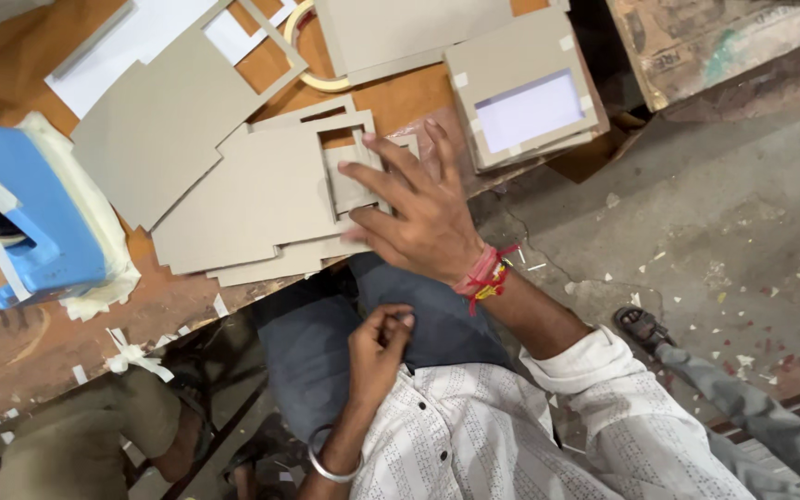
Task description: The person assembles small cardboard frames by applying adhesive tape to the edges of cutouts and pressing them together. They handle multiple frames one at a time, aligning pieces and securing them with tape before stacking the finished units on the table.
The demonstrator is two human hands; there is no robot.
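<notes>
Left hand (pixel 377 347) rests curled at the lap, fingertips pinched together; right hand (pixel 418 208) presses spread fingers on grey cardboard cut-outs (pixel 261 199); blue tape dispenser (pixel 34 208) nearby.

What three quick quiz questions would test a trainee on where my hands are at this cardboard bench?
1. True or false: the right hand lies spread, palm down, on the grey cardboard cut-outs.
2. Where is the left hand? A) on the blue tape dispenser; B) curled over the lap, off the wooden table; C) on the tape roll.
3. Fill in: the left wrist wears a ____ bangle.

Key: 1 true; 2 B; 3 metal.
</notes>
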